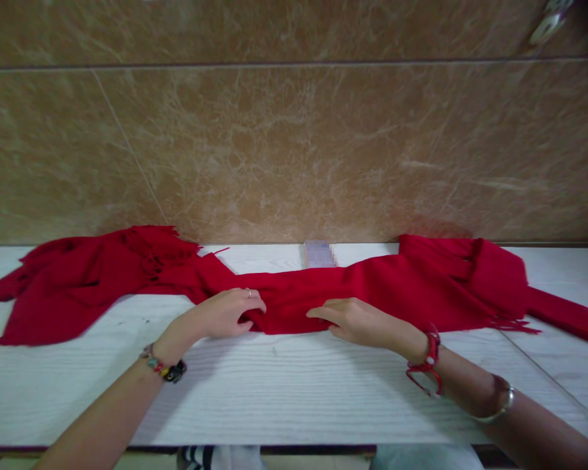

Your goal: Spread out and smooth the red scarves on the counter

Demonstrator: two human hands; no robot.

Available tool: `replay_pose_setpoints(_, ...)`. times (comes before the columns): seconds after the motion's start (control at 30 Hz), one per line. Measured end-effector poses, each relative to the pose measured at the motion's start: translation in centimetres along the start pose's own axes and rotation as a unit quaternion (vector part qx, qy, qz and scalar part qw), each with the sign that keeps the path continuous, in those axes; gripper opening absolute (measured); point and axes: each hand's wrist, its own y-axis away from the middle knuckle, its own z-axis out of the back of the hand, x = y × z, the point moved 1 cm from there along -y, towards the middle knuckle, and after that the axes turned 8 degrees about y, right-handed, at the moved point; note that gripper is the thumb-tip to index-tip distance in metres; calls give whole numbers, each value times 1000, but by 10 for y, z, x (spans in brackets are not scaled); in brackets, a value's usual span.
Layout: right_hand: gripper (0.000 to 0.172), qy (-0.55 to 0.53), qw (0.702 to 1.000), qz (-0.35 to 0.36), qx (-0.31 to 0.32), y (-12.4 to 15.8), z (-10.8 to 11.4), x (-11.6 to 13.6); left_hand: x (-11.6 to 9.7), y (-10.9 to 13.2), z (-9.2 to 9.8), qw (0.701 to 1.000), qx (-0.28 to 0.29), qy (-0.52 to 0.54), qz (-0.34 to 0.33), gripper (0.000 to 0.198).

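A long red scarf [294, 300] with fringed ends lies stretched sideways across the white table. Its middle part is narrow and fairly smooth, while the left and right parts are wider, bunched and creased. My left hand [231, 312], with a ring on one finger and a beaded bracelet at the wrist, grips the scarf's near edge left of centre. Right of centre, my right hand [357, 321] has its thumb under and fingers over the same near edge. Red cords and a silver bangle circle that arm. The fingertips are partly hidden in the cloth.
A brown marbled tile wall [274, 150] rises directly behind the white wood-grain table [274, 391]. A small pale rectangular item [319, 254], blurred out, lies behind the scarf. Another red strip [568, 313] runs off to the right. The table's front edge is close below.
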Motion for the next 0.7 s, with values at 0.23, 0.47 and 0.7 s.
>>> replay_pose_setpoints(0.23,32,-93,995,-2,26,2,6,-9,1,1,3,996,23,-86,23,9)
replay_pose_setpoints(0.47,26,-64,997,19,26,0,6,-6,-19,-7,-6,998,-2,-49,-46,30)
replay_pose_setpoints(0.7,22,-37,999,-19,21,0,8,-5,-7,-12,-19,999,-26,-14,-23,46)
